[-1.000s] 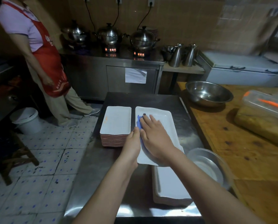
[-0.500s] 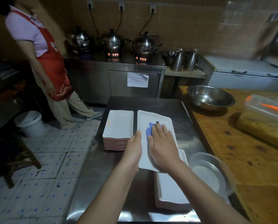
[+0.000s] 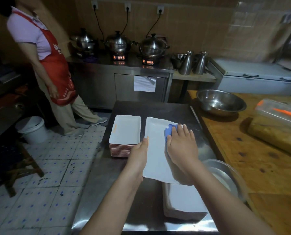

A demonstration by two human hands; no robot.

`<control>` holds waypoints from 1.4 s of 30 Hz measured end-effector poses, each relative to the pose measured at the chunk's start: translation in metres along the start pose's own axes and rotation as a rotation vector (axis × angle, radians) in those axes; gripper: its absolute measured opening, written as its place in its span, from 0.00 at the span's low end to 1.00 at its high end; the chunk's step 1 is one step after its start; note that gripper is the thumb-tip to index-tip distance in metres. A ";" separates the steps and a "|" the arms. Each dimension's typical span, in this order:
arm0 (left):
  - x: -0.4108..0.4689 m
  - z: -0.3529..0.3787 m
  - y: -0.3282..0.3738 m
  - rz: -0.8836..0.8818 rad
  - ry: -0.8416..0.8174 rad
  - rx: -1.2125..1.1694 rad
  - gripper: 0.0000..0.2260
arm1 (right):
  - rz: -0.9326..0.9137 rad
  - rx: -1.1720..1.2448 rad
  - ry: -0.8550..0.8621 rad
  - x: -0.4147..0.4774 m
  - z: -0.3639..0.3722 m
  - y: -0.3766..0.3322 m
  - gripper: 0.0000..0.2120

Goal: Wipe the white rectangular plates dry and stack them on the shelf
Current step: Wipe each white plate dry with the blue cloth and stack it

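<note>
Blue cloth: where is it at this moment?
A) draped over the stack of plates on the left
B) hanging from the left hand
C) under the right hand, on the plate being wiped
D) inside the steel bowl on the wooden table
C: the blue cloth peeks out from under the flat fingers of the right hand, on the white rectangular plate.
</note>
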State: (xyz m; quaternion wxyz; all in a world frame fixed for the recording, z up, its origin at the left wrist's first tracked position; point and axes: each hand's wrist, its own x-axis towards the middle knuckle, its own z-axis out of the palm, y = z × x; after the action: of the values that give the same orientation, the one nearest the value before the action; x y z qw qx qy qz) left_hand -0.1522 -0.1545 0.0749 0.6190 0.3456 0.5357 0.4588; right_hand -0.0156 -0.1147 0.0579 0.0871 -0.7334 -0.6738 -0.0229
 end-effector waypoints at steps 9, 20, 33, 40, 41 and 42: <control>-0.002 0.002 0.001 0.035 -0.079 0.070 0.14 | -0.153 0.239 -0.014 -0.018 -0.006 -0.018 0.24; -0.014 0.009 -0.010 0.014 -0.134 0.124 0.14 | -0.156 0.083 0.058 0.021 -0.007 -0.014 0.23; -0.010 -0.001 -0.013 0.018 -0.090 0.066 0.14 | -0.176 0.325 0.127 0.000 0.009 -0.005 0.21; -0.011 0.005 -0.021 0.009 -0.128 0.121 0.11 | -0.227 0.207 0.048 0.018 0.006 0.002 0.23; -0.012 0.005 -0.020 0.002 -0.122 0.119 0.12 | -0.190 0.196 0.057 0.022 0.006 0.008 0.22; -0.011 0.003 -0.020 -0.003 -0.115 0.113 0.12 | -0.147 0.184 0.068 0.023 0.007 0.013 0.21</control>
State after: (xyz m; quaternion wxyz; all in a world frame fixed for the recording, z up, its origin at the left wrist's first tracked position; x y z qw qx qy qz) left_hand -0.1449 -0.1718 0.0608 0.6288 0.4048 0.5250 0.4064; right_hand -0.0009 -0.0915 0.0529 0.1748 -0.6698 -0.7216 0.0080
